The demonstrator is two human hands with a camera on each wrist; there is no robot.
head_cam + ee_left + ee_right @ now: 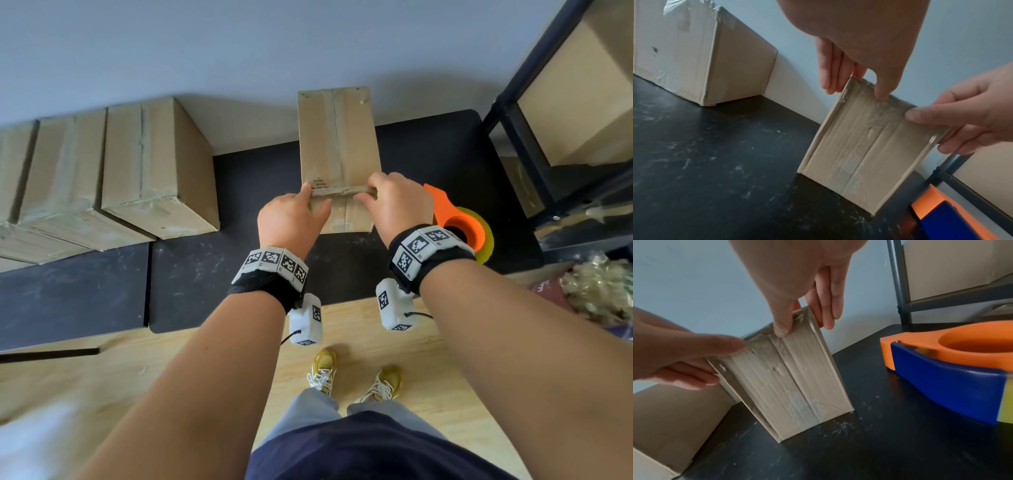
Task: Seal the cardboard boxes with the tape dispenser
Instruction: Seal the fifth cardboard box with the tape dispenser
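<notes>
At the far left a row of taped cardboard boxes [154, 164] sits on the black surface [78, 294] against the wall. To their right a narrow cardboard box [337, 137] stands on that surface. The left hand [291, 219] pinches the box's near top edge at its left corner, thumb on the near face and fingers down the side. The right hand [397, 205] pinches the right corner likewise. Just beside it lies the orange and blue tape dispenser [953, 368], untouched. A dark metal shelf [524, 137] stands at the far right.
</notes>
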